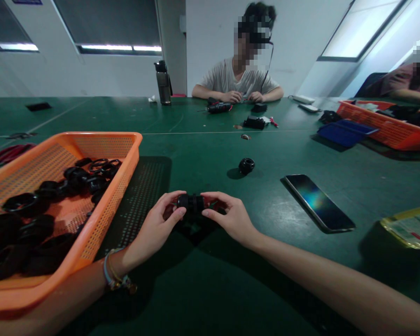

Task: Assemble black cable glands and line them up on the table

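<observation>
Between my two hands is a black ribbed cylindrical fitting [192, 203], held level just above the green table. The fingers and thumb of my left hand [164, 214] close on its left end. My right hand [233, 217] pinches the right end in the same way. A smaller round black part [246, 166] rests on the table beyond my right hand. To the left of my left hand stands an orange perforated basket [135, 149], holding several black rings and threaded parts [49, 190].
A smartphone [318, 201] lies to the right, near a yellow-edged clear package [411, 226]. Across the green table [199, 154] sits a person [238, 79] with tools in front. A blue tray [346, 132], another orange basket [388, 126] and a dark bottle [164, 84] stand farther back.
</observation>
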`<state>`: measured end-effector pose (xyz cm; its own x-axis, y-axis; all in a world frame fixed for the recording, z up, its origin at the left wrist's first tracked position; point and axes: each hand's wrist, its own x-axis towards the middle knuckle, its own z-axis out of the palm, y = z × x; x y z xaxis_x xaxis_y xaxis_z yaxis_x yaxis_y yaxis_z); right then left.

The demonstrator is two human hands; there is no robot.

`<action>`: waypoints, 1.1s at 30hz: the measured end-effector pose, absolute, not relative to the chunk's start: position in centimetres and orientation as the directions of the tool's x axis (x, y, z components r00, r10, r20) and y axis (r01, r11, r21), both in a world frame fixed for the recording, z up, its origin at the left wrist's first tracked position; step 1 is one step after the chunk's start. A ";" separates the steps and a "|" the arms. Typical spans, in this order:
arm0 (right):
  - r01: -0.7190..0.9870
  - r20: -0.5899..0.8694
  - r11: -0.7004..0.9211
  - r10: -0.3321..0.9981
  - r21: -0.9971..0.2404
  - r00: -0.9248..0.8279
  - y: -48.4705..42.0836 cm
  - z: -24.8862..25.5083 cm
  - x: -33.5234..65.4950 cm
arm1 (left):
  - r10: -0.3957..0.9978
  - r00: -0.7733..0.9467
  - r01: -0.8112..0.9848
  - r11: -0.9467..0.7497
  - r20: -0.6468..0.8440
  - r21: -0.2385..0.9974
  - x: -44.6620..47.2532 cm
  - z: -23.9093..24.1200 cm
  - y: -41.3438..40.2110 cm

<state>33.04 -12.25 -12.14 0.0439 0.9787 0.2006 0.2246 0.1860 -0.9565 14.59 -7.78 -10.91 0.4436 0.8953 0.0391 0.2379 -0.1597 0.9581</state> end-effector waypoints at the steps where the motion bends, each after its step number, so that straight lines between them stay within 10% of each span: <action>1: 0.228 0.203 0.188 0.978 -0.955 0.043 -12.2 -12.2 33.1 | 0.895 0.444 0.239 -0.161 0.040 0.957 14.6 -10.9 -7.8; 33: 0.205 0.215 0.206 0.976 -0.957 0.020 -12.1 -12.2 33.2 | 0.898 0.437 0.228 -0.164 0.049 0.960 14.6 -10.9 -7.8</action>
